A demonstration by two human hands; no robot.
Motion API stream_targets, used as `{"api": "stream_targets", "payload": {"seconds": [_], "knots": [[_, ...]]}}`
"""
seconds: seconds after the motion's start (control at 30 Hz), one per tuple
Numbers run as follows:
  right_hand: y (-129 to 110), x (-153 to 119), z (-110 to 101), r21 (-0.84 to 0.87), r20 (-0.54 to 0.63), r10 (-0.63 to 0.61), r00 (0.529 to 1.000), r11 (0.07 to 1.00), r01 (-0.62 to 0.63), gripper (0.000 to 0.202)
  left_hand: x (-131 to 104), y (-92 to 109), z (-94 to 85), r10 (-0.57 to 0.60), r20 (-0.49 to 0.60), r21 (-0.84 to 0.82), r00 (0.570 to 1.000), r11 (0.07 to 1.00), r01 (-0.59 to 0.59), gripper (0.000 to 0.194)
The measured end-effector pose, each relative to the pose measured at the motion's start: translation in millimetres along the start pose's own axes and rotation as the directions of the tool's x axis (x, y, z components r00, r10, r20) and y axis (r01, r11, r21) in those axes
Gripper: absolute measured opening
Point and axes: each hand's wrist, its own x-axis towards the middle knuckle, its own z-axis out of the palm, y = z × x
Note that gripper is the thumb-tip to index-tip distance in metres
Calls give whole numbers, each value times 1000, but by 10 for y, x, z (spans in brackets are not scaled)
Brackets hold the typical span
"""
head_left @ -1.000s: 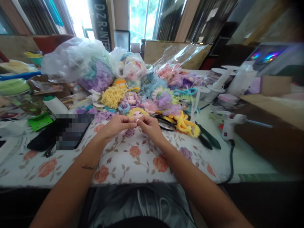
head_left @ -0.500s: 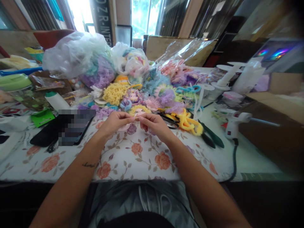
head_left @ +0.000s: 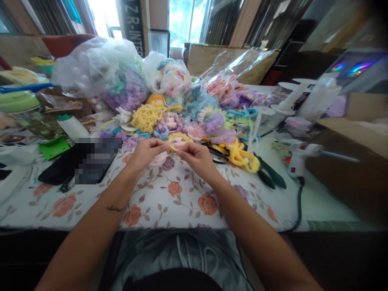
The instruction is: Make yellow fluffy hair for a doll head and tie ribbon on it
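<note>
Over the flowered cloth [head_left: 178,210], my left hand [head_left: 148,153] and my right hand [head_left: 197,157] nearly meet, both closed in a fingertip pinch. Between the fingertips shows a thin pale piece [head_left: 172,149], too small to name. Just behind it lies a doll face with curly yellow hair [head_left: 178,139], partly covered by my fingers. A pale pink round piece [head_left: 159,159] rests on the cloth beside my left hand. To the right of my right hand are a black headband [head_left: 221,160] and fuzzy yellow pipe cleaners [head_left: 242,155].
A phone [head_left: 101,161] and a black case [head_left: 60,165] lie left. Dark green-handled pliers [head_left: 273,171] and a white glue gun [head_left: 298,159] with a cord lie right, near a cardboard box [head_left: 348,133]. Plastic bags of coloured fluff [head_left: 103,72] pile up behind.
My fingertips have shifted slightly while still pinching the thin pale piece. More of the yellow-haired doll face shows between my hands. The other things stay in place.
</note>
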Motion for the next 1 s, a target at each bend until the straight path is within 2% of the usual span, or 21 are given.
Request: {"api": "stream_targets", "payload": {"seconds": [0.13, 0.2, 0.33, 0.47, 0.57, 0.63, 0.7, 0.8, 0.9, 0.97, 1.0], "knots": [[-11, -31, 68, -244, 63, -233, 970, 939, 241, 20, -16, -51, 80, -51, -78, -153, 996, 987, 38, 23], [2, -35, 101, -315, 91, -293, 952, 898, 307, 19, -21, -69, 109, -83, -90, -220, 992, 974, 61, 21], [62, -23, 121, -337, 94, -291, 952, 891, 306, 17, -17, -66, 115, -102, -80, -289, 992, 955, 75, 18], [135, -4, 68, -365, 51, -200, 979, 908, 204, 11, -20, -43, 93, -92, -40, -167, 995, 982, 84, 20], [138, 8, 11, -271, 53, -154, 987, 949, 163, 5, -29, -37, 79, -42, -29, -37, 999, 998, 41, 25], [100, 12, -15, -194, 83, -134, 988, 970, 148, 13, -32, -38, 72, -20, -11, 6, 1000, 1000, 20, 26], [45, 11, -19, -123, 134, -80, 988, 988, 97, 23, -35, -39, 70, -6, 18, 15, 1000, 1000, 6, 25], [-11, -2, 25, 53, 201, -10, 980, 999, -1, 29, -44, -30, 81, 8, 43, -12, 999, 1000, -7, 21], [-3, -17, 99, 265, 299, 17, 954, 959, -101, 33, -57, -14, 102, -5, 30, -41, 1000, 999, 6, 21], [24, -22, 135, 307, 353, 36, 935, 939, -152, 36, -62, -7, 111, -18, 17, -44, 1000, 999, 19, 21], [38, -24, 145, 294, 345, 53, 937, 942, -162, 33, -62, -5, 112, -15, 17, -40, 1000, 999, 16, 21]]}}
